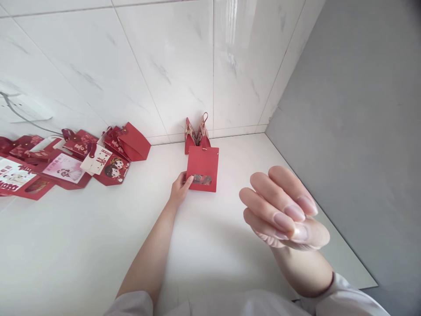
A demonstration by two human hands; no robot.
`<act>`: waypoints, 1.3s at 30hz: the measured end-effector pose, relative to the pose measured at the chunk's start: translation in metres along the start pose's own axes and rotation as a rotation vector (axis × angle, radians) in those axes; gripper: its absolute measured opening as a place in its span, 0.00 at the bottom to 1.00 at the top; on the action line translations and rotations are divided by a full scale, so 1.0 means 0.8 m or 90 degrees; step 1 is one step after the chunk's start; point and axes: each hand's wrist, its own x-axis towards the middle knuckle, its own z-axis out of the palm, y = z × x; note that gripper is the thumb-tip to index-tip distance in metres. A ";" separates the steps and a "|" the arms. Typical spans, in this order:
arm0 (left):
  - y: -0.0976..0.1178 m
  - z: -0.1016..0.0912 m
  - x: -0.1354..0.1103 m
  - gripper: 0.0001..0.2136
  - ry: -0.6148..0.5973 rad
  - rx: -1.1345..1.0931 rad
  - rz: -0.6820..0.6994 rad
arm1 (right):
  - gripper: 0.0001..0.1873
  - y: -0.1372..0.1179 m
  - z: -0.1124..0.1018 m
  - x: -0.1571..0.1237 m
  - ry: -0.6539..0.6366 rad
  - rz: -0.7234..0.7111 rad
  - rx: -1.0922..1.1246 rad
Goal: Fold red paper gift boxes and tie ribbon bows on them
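Observation:
My left hand (180, 188) reaches forward over the white counter and pinches the lower left corner of a red paper gift bag (204, 166) that has a small window near its bottom edge. Behind that bag, against the wall, stand two more red bags (196, 134) with a loop handle. My right hand (284, 210) hovers close to the camera at the right, fingers curled loosely inward with the thumb against them, nothing visible in it.
A heap of flat red gift bags and printed cards (66, 160) lies at the left along the marble wall. A grey wall (355, 131) bounds the white counter (82, 245) on the right. A cable (19, 115) runs along the far left wall.

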 end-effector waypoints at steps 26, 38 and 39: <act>0.001 0.000 0.000 0.22 0.004 0.017 -0.002 | 0.22 0.006 0.000 0.015 -0.072 -0.083 -0.006; 0.003 0.001 -0.002 0.22 0.000 0.015 0.000 | 0.18 0.006 0.001 0.017 -0.066 -0.121 -0.077; 0.004 0.001 -0.002 0.22 -0.002 0.016 -0.001 | 0.18 0.007 0.001 0.017 -0.065 -0.119 -0.070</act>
